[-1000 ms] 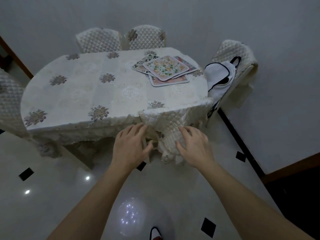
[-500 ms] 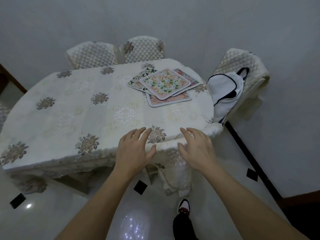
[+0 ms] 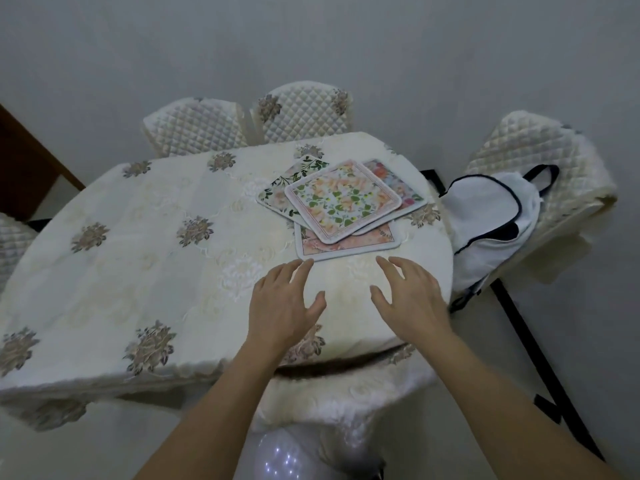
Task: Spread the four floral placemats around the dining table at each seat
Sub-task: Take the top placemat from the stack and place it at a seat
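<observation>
A loose stack of floral placemats [image 3: 341, 200] lies on the right end of the dining table [image 3: 138, 244], which wears a cream cloth with brown flower motifs. The top mat shows peach flowers and green leaves; a pink one [image 3: 346, 244] sticks out below it, a leafy one [image 3: 298, 173] at the back left. My left hand [image 3: 282, 303] hovers over the cloth, fingers apart, its fingertips just short of the pink mat's near edge. My right hand [image 3: 410, 294] is beside it, also spread and holding nothing.
Two quilted cream chairs [image 3: 249, 116] stand at the table's far side, another [image 3: 540, 168] at the right end with a white bag [image 3: 491, 220] hung on it. A chair edge [image 3: 12, 244] shows at left. A grey wall is behind.
I have stepped closer to the table. Both hands moved from the near table edge forward over the cloth, up to the placemat stack.
</observation>
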`<action>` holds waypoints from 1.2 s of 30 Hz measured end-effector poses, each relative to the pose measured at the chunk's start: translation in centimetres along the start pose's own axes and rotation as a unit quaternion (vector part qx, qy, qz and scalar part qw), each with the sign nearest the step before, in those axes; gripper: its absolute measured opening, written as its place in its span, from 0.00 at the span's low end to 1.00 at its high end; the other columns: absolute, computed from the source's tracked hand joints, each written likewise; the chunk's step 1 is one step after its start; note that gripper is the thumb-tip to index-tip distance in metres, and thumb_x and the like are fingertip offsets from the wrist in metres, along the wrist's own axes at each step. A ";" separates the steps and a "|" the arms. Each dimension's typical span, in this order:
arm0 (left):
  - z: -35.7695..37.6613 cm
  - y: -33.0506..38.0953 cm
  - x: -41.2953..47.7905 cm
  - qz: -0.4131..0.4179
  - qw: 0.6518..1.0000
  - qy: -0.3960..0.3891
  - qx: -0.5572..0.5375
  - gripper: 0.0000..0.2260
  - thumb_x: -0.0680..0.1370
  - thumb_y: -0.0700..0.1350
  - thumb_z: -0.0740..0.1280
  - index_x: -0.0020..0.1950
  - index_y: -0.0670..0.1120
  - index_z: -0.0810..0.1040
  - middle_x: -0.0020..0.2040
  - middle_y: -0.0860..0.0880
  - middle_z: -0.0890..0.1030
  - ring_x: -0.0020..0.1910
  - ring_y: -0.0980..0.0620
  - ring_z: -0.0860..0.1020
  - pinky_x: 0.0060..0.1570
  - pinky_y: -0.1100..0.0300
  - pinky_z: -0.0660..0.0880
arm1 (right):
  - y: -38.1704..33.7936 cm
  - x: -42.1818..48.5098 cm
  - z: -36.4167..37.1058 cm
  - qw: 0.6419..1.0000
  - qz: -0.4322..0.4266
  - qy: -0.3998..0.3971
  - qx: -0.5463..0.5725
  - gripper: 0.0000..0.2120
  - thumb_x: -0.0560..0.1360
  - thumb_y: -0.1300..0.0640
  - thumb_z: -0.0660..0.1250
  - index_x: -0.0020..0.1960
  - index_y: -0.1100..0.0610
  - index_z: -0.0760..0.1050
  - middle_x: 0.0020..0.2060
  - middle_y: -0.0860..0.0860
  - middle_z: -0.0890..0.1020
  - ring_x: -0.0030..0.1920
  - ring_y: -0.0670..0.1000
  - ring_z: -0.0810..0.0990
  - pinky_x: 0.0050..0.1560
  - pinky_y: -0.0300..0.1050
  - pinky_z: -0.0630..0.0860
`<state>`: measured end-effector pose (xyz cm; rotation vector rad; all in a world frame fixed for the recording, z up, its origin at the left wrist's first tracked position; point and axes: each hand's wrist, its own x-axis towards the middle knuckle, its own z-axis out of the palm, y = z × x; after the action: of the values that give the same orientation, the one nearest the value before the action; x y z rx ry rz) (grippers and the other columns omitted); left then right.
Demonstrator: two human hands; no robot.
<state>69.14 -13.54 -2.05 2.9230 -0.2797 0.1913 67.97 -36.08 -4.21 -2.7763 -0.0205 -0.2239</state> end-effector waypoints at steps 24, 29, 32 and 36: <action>10.3 -5.0 23.6 -0.246 0.924 -0.013 -0.293 0.36 0.75 0.64 0.67 0.77 0.46 0.65 0.69 0.47 0.73 0.67 0.48 0.72 0.62 0.49 0.74 | 6.4 26.4 5.9 1.000 0.021 0.001 0.018 0.24 0.78 0.49 0.66 0.71 0.55 0.72 0.64 0.57 0.77 0.64 0.59 0.75 0.59 0.58 0.73; 14.0 -4.5 28.0 -0.299 0.891 -0.032 -0.339 0.32 0.76 0.62 0.68 0.74 0.46 0.68 0.66 0.46 0.73 0.62 0.45 0.75 0.61 0.46 0.75 | 10.2 32.4 9.1 0.999 0.024 -0.028 0.035 0.25 0.78 0.50 0.66 0.72 0.59 0.71 0.64 0.59 0.77 0.63 0.60 0.74 0.57 0.57 0.74; 16.1 -4.2 30.1 -0.337 0.873 -0.036 -0.350 0.31 0.76 0.60 0.69 0.72 0.44 0.70 0.65 0.45 0.73 0.61 0.44 0.75 0.63 0.45 0.74 | 12.2 35.2 11.5 0.998 0.026 -0.038 0.049 0.23 0.77 0.52 0.68 0.69 0.61 0.73 0.60 0.61 0.78 0.59 0.62 0.76 0.54 0.56 0.75; 18.4 -4.2 32.0 -0.386 0.856 -0.029 -0.344 0.25 0.75 0.58 0.70 0.66 0.45 0.75 0.62 0.44 0.70 0.63 0.42 0.72 0.63 0.50 0.72 | 14.4 38.1 14.2 0.995 0.046 -0.071 0.061 0.22 0.77 0.50 0.66 0.68 0.59 0.73 0.57 0.61 0.78 0.54 0.62 0.76 0.54 0.56 0.76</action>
<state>103.13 -18.91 -16.01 2.1039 0.6811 -0.1090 108.36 -45.20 -16.30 -2.6585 0.0569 -0.0015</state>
